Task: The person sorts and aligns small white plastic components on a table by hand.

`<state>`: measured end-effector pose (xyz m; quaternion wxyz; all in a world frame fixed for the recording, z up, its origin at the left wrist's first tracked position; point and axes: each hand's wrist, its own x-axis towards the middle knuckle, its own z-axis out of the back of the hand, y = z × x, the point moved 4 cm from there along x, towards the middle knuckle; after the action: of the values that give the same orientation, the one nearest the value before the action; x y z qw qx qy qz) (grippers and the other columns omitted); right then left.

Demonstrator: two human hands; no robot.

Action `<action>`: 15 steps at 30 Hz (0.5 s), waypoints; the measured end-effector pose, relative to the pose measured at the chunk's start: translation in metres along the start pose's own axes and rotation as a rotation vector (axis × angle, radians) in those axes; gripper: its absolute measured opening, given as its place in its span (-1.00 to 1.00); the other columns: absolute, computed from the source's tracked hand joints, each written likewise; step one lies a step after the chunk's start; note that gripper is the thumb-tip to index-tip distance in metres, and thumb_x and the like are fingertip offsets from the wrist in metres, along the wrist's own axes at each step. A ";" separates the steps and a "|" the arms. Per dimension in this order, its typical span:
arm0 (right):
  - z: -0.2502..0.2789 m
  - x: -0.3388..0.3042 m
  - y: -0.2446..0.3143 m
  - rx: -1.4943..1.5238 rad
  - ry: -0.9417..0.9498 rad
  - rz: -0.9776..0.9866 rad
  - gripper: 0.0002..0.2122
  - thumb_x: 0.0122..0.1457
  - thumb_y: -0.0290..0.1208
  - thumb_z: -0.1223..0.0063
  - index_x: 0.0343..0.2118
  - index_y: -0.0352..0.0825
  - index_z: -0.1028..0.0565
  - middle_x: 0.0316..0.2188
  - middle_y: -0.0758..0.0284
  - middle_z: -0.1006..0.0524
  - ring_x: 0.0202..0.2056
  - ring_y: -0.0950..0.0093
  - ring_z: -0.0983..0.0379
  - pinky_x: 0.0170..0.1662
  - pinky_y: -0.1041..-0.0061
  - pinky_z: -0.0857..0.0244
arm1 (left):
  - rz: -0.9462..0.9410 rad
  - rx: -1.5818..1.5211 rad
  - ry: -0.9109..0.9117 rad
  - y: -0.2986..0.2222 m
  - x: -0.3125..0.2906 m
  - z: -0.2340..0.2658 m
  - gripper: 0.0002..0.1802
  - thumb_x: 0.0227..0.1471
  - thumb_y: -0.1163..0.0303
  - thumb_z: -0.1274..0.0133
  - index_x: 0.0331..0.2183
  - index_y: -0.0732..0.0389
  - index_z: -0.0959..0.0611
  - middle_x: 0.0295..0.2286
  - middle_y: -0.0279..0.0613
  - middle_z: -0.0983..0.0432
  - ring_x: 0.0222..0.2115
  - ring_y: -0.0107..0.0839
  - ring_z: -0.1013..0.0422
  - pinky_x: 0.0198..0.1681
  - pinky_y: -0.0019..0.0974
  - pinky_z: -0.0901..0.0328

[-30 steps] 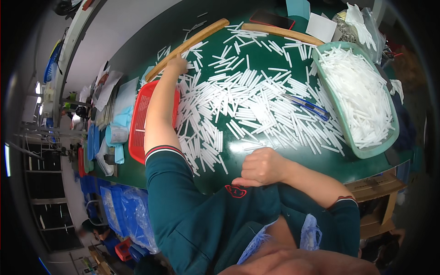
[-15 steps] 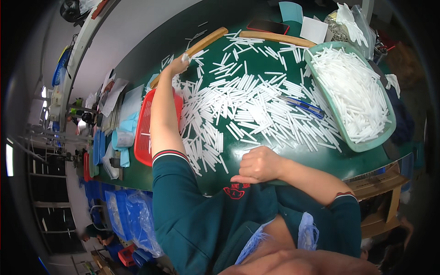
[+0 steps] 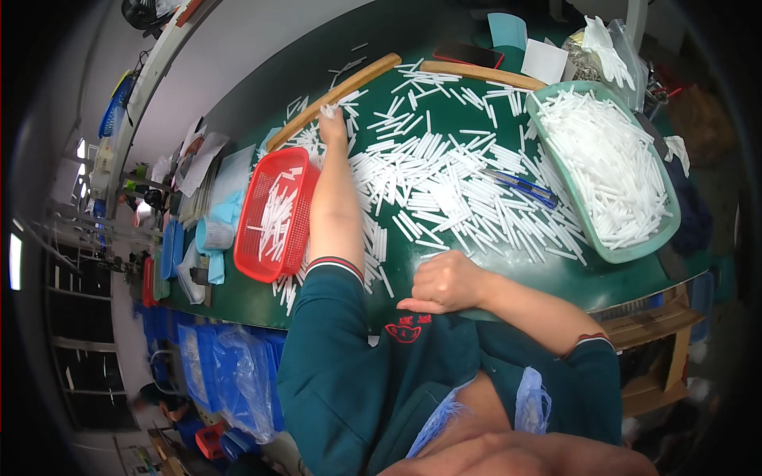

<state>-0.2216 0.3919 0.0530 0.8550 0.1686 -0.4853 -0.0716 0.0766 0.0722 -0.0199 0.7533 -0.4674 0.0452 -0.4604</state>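
White short tubes [image 3: 421,155] lie thickly strewn over a green table. My left arm reaches far across them, and my left hand [image 3: 333,127] is beside the near side of a curved wooden strip [image 3: 337,99]. Its fingers look drawn together with white at the tips; what they hold, if anything, I cannot make out. Left of my forearm, a red perforated basket [image 3: 300,218] has some tubes in it. My right hand [image 3: 451,282] is closed in a fist at the table's near edge, thumb pointing left, with nothing seen in it.
A green basket [image 3: 675,208] heaped with tubes stands at right. A blue cutter knife [image 3: 524,186] lies on the tubes. At the back are a second wooden strip [image 3: 484,74], a phone [image 3: 468,55] and a white glove [image 3: 607,51]. A light-blue cup [image 3: 214,236] stands at left.
My left forearm has swung right, off the red basket, uncovering the tubes in it. The left hand has shifted right and slightly nearer. My right fist has stayed in place.
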 end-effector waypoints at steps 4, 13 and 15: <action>0.000 -0.002 -0.002 0.012 0.007 -0.019 -0.60 -0.09 -0.24 -0.19 -0.88 -0.21 -0.26 -0.85 0.43 -0.20 -0.78 0.48 -0.21 -0.71 0.54 -0.11 | 0.028 0.060 0.050 -0.002 -0.010 -0.002 -0.55 -0.09 0.18 -0.05 -0.20 0.27 -0.46 -0.24 0.12 -0.45 -0.17 0.03 -0.36 -0.11 -0.14 -0.23; -0.001 -0.002 0.000 0.021 0.026 -0.038 -0.61 -0.09 -0.26 -0.19 -0.88 -0.21 -0.26 -0.85 0.43 -0.20 -0.78 0.48 -0.21 -0.71 0.53 -0.11 | -0.033 0.097 -0.011 -0.005 -0.016 0.007 -0.55 -0.12 0.12 -0.03 -0.26 0.28 -0.49 -0.28 0.15 -0.46 -0.21 0.04 -0.38 -0.12 -0.12 -0.23; -0.001 -0.001 0.001 0.026 0.032 -0.031 -0.61 -0.09 -0.26 -0.19 -0.88 -0.21 -0.25 -0.85 0.43 -0.20 -0.78 0.48 -0.21 -0.71 0.53 -0.11 | -0.028 0.095 -0.042 0.003 -0.012 0.009 -0.55 -0.14 0.13 -0.03 -0.26 0.27 -0.50 -0.27 0.14 -0.46 -0.21 0.04 -0.38 -0.12 -0.12 -0.23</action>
<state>-0.2208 0.3932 0.0519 0.8591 0.1882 -0.4699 -0.0760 0.0760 0.0872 -0.0216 0.7689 -0.4414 0.0007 -0.4626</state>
